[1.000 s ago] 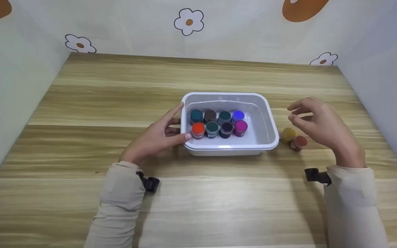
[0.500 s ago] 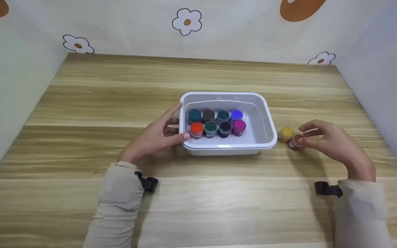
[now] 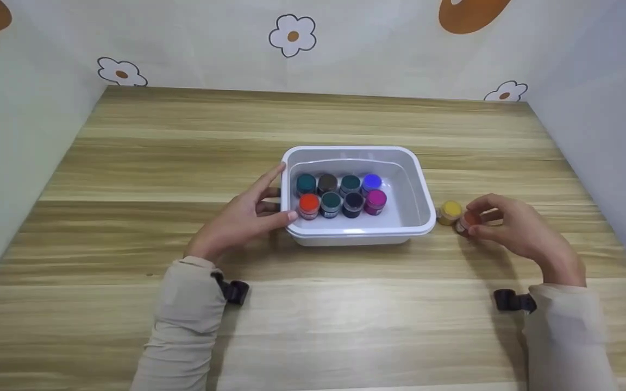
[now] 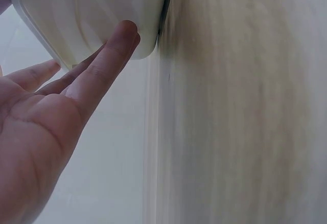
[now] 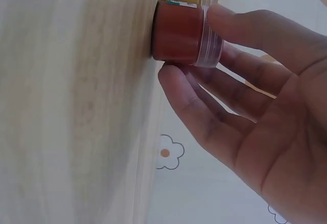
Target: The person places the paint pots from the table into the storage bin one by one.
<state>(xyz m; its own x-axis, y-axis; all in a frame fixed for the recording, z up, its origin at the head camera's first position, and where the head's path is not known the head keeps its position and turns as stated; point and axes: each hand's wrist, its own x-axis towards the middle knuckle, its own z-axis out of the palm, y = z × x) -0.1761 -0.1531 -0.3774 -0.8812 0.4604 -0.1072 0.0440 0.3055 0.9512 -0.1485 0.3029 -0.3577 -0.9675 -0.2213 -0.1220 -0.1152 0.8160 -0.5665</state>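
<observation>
A white plastic bin (image 3: pixel 356 231) on the table holds two rows of small paint jars with clear lids, among them an orange-red jar (image 3: pixel 308 205) and a magenta jar (image 3: pixel 375 202). My left hand (image 3: pixel 242 217) rests on the bin's left side, thumb and index at the rim; in the left wrist view straight fingers (image 4: pixel 99 73) touch the outer wall. Right of the bin, my right hand (image 3: pixel 519 228) grips a brownish-red paint jar (image 5: pixel 179 32) that stands on the table. Its thumb is on the clear lid, other fingers around the side. A yellow paint jar (image 3: pixel 450 212) stands close beside it.
A wood-grain table (image 3: pixel 345 326) carries everything. Pale walls with a flower pattern (image 3: pixel 292 36) rise at its back and sides. The yellow jar stands close between the bin's right wall and the red jar.
My right hand has come down toward me from above the two loose jars and taken hold of the brownish-red one. The left hand stays at the bin.
</observation>
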